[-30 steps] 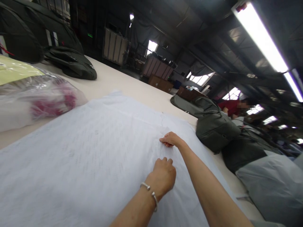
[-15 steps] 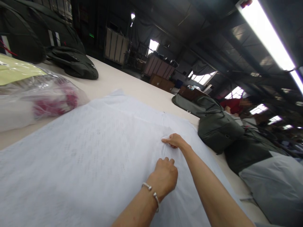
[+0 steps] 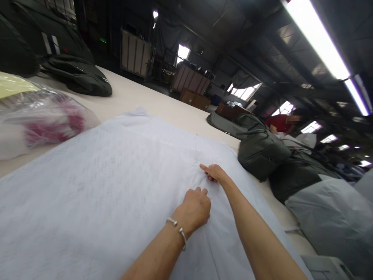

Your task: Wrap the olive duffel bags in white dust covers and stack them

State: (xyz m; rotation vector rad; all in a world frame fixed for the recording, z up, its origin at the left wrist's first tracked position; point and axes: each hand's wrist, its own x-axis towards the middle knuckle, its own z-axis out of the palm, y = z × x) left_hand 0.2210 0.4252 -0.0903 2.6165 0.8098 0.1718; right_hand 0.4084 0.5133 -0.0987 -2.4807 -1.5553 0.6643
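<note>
A thin white sheet [image 3: 116, 175] is lying spread across the pale surface [image 3: 151, 103], covering most of its near part; 2 bare hands are working close together towards the sheet's right side. The left hand [image 3: 194, 206] is resting low over the sheet with its fingers curled down, and whether they are clamping any of it is not showing; the right hand [image 3: 214, 173] is lying just beyond it, 1 digit pointing out to the left and the others curling under, and whether they are closing on the sheet is also impossible to tell.

Small creases are running around both hands; if the 2 hands are pulling unevenly, the thin material could be bunching there or even tearing. The silver bracelet [image 3: 183, 241] on the left wrist is sitting near the sheet, and its open ends could be catching it. On the right, a dark green bag [image 3: 262, 149] is standing just beside the sheet's edge; a sideways drag could be rucking the sheet against it. On the left, a clear plastic package [image 3: 55, 124] is lying close beside the opposite edge; if any sheet is trapped beneath it, a pull could be shifting both.
</note>
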